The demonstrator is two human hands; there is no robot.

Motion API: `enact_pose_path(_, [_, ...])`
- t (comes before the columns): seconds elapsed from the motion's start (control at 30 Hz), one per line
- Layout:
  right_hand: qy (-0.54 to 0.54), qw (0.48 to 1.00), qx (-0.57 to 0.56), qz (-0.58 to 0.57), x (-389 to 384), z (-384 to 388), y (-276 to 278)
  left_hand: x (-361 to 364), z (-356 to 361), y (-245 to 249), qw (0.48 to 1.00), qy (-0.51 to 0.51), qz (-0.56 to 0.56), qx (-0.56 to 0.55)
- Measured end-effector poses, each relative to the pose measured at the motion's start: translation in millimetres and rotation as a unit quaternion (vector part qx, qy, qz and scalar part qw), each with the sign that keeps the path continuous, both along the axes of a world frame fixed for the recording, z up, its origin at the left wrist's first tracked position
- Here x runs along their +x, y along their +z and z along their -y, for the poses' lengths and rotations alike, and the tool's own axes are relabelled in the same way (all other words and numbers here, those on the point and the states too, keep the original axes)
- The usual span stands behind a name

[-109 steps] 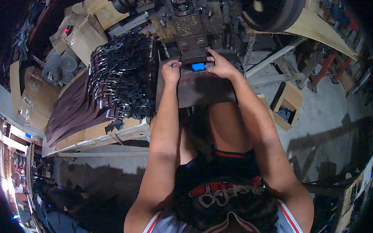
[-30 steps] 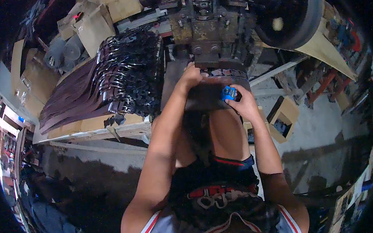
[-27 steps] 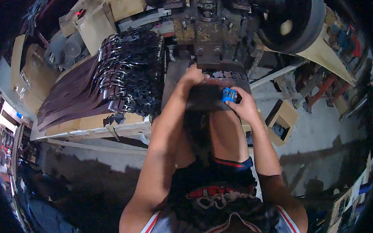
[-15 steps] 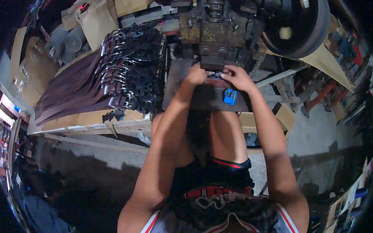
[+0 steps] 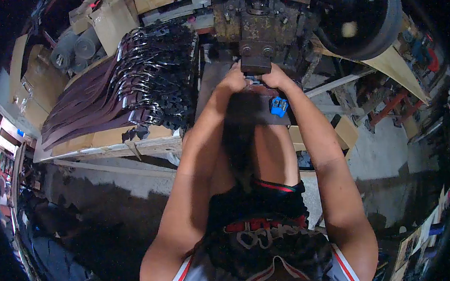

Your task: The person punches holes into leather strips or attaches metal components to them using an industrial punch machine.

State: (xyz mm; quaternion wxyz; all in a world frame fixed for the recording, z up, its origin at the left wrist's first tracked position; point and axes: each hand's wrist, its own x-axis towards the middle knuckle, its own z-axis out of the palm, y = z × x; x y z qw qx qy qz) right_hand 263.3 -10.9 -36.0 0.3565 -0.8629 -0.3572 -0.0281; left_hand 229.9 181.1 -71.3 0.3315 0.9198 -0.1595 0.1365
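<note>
My left hand (image 5: 236, 78) is at the left side of a heavy metal press block (image 5: 256, 64), its fingers curled together. My right hand (image 5: 276, 78) is at the right side of that block, its fingers bent in beneath the front edge. Between the fingertips, under the block, is something small that is mostly hidden; I cannot make out its kind. Both hands are over the dark metal plate (image 5: 256, 114) of the machine. A bright blue object with dark and yellowish parts (image 5: 279, 107) lies on this plate, just below my right wrist.
To the left, a bench (image 5: 155, 143) carries a thick pile of dark brown straps (image 5: 90, 101) with shiny metal buckles and black ends. A large flywheel (image 5: 381, 43) stands at the upper right. Rolls (image 5: 85, 46) and cardboard boxes (image 5: 112, 22) are behind the pile.
My right hand has drawn in closer under the block, and its fingers, spread apart before, are now bent in. The blue object appears slightly higher and further right as the view shifts.
</note>
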Motion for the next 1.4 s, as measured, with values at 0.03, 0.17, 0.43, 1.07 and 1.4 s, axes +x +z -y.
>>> enact_pose_path(0.03, [-0.010, 1.000, -0.006, 0.024, 2, 0, 1, 4, -1, -4, 1.000, 0.010, -0.005, 0.004])
enact_pose_path(0.17, [-0.061, 0.997, 0.030, -0.029, 11, 9, 1, -7, 5, 10, 0.997, 0.048, -0.057, -0.009])
enact_pose_path(0.43, [-0.015, 0.979, 0.107, -0.172, -29, 53, 31, -29, 8, 17, 0.995, 0.082, 0.013, -0.063])
enact_pose_path(1.07, [0.039, 0.904, 0.354, -0.236, -187, 103, 73, -168, 74, 77, 0.970, -0.052, 0.103, -0.216])
enact_pose_path(1.4, [-0.010, 0.925, 0.351, -0.145, -218, 102, 85, -213, 110, 95, 0.793, -0.131, -0.127, -0.581])
